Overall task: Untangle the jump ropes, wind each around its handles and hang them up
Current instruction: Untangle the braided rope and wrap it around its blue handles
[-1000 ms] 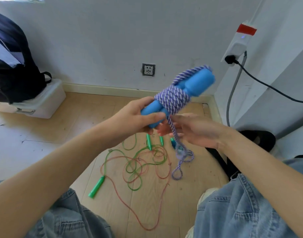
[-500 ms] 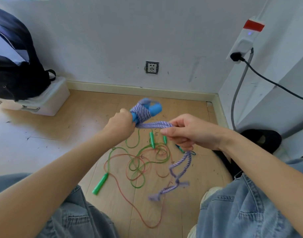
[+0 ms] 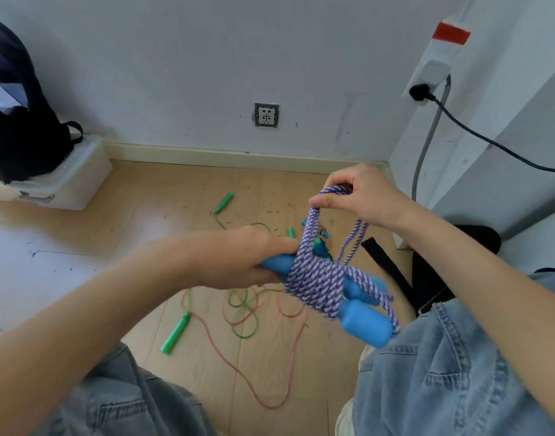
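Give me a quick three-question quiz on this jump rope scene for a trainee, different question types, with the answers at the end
1. True or false: the left hand grips the blue handles.
2. What does the right hand pinch? A) purple rope B) a green handle C) the black cable
3. Fill in: the green and red ropes lie tangled on the ____.

Key: 1 true; 2 A; 3 floor.

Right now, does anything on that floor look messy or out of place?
Yes. Thin green and red jump ropes lie knotted together on the wooden floor, green plastic handles scattered apart; small dark specks litter the boards near the wall.
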`<action>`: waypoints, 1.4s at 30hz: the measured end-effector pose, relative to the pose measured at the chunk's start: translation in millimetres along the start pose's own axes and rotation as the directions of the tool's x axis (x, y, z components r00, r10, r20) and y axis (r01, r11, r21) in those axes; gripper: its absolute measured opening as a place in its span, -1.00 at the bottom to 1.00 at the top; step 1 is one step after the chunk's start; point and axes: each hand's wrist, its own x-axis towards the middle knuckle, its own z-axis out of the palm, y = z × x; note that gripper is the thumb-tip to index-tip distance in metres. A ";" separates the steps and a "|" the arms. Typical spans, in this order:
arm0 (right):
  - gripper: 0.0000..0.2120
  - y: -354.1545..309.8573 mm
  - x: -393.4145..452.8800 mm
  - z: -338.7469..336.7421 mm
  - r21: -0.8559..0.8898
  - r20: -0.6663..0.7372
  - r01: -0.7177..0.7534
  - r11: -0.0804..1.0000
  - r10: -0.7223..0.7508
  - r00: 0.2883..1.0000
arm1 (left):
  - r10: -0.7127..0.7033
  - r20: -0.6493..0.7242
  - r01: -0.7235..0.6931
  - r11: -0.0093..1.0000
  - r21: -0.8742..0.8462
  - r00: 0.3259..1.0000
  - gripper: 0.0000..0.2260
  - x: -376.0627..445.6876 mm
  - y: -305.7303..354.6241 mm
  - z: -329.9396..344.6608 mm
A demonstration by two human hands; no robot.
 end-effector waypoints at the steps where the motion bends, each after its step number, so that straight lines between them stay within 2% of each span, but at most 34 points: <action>1: -0.69 2.3 0.2 1.3 0.053 0.000 -0.025 0.998 0.025 1.000 | 0.030 -0.043 -0.033 0.995 -0.089 0.999 -0.73 -4.2 1.7 -6.2; 3: -0.77 6.9 -3.8 4.2 0.342 0.065 -0.195 0.919 0.183 0.981 | 0.011 -0.197 -0.080 0.934 -0.347 0.980 -0.69 -10.5 1.0 -16.0; 4: -0.78 7.1 -7.2 5.2 0.451 0.172 -0.286 0.845 0.232 0.957 | -0.051 -0.285 -0.100 0.867 -0.489 0.957 -0.69 -12.1 -1.6 -18.6; 5: -0.74 4.3 -10.3 5.8 0.469 0.298 -0.326 0.821 0.200 0.933 | -0.136 -0.356 -0.116 0.790 -0.602 0.925 -0.73 -12.2 -5.4 -19.9; 7: -0.58 -3.0 -13.2 9.2 0.372 0.492 -0.316 0.873 0.103 0.865 | -0.325 -0.426 -0.106 0.678 -0.727 0.844 -0.81 -7.8 -12.9 -17.7; 9: -0.51 -11.9 -15.0 14.1 0.349 0.591 -0.352 0.868 0.087 0.802 | -0.479 -0.438 -0.081 0.600 -0.796 0.761 -0.83 1.3 -22.0 -11.5; 11: -0.64 -14.2 -20.2 21.7 0.389 0.613 -0.373 0.842 0.065 0.788 | -0.595 -0.440 -0.063 0.547 -0.835 0.673 -0.83 9.0 -31.9 -9.9; 14: -0.83 -16.5 -25.6 28.0 0.458 0.584 -0.338 0.822 0.008 0.811 | -0.691 -0.424 -0.007 0.519 -0.855 0.586 -0.69 14.6 -49.9 -8.4; 16: -0.78 -19.9 -24.4 28.2 0.480 0.593 -0.323 0.816 -0.031 0.804 | -0.715 -0.408 0.110 0.557 -0.823 0.568 -0.67 18.0 -58.5 -2.8; 18: -0.68 -21.1 -22.8 29.1 0.469 0.628 -0.332 0.819 -0.045 0.777 | -0.712 -0.426 0.229 0.626 -0.745 0.558 -0.74 21.7 -63.7 2.5; 21: -0.68 -21.9 -24.0 33.2 0.370 0.669 -0.343 0.863 0.008 0.743 | -0.741 -0.455 0.265 0.627 -0.733 0.494 -0.78 18.7 -67.4 -1.6; 23: -0.79 -21.0 -23.1 34.7 0.179 0.577 -0.230 0.957 0.087 0.812 | -0.736 -0.437 0.191 0.596 -0.780 0.516 -0.79 13.0 -64.0 -9.2; 24: -0.74 -20.0 -21.3 36.5 0.105 0.509 -0.178 0.978 0.101 0.855 | -0.714 -0.418 0.153 0.586 -0.796 0.562 -0.82 11.0 -58.5 -11.7; 25: -0.62 -20.6 -19.0 39.3 0.106 0.431 -0.154 0.982 0.094 0.897 | -0.677 -0.398 0.129 0.587 -0.799 0.619 -0.85 10.4 -50.7 -13.0; 26: -0.55 -23.1 -17.1 42.4 0.191 0.358 -0.151 0.970 0.075 0.931 | -0.630 -0.379 0.123 0.605 -0.787 0.678 -0.89 11.6 -42.1 -12.8; 28: -0.67 -30.8 -14.1 46.7 0.454 0.229 -0.125 0.882 0.020 0.973 | -0.558 -0.362 0.132 0.658 -0.741 0.747 -0.88 16.5 -27.5 -9.2; 30: -0.84 -38.9 -13.2 46.4 0.568 0.162 -0.115 0.815 0.027 0.986 | -0.559 -0.372 0.101 0.641 -0.761 0.742 -0.89 19.8 -22.4 -8.6; 32: -0.82 -40.1 -13.6 45.0 0.592 0.206 -0.170 0.788 0.057 0.977 | -0.605 -0.359 0.012 0.521 -0.854 0.711 -0.94 18.8 -23.4 -12.7; 34: -0.76 -41.0 -13.6 42.6 0.512 0.254 -0.197 0.836 0.072 0.965 | -0.666 -0.338 -0.023 0.434 -0.901 0.665 -0.85 18.3 -31.4 -17.4; 35: -0.75 -41.5 -13.9 42.6 0.408 0.263 -0.167 0.898 0.059 0.963 | -0.693 -0.337 0.007 0.442 -0.897 0.638 -0.82 19.0 -36.1 -17.6; 37: -0.74 -42.5 -13.3 44.9 0.081 0.297 -0.028 0.996 0.003 0.955 | -0.727 -0.386 0.205 0.579 -0.789 0.568 -0.81 23.2 -47.3 -13.1; 39: -0.68 -42.4 -14.5 48.2 -0.180 0.310 0.085 0.980 -0.026 0.951 | -0.721 -0.453 0.475 0.689 -0.548 0.524 -0.80 25.2 -56.1 -5.3; 41: -0.67 -40.3 -15.7 43.2 -0.230 0.286 0.127 0.965 -0.058 0.956 | -0.717 -0.438 0.683 0.680 -0.267 0.543 -0.78 24.9 -59.7 4.2; 42: -0.68 -39.4 -15.1 39.6 -0.240 0.276 0.151 0.959 -0.082 0.958 | -0.720 -0.395 0.739 0.660 -0.133 0.572 -0.78 24.2 -59.2 9.1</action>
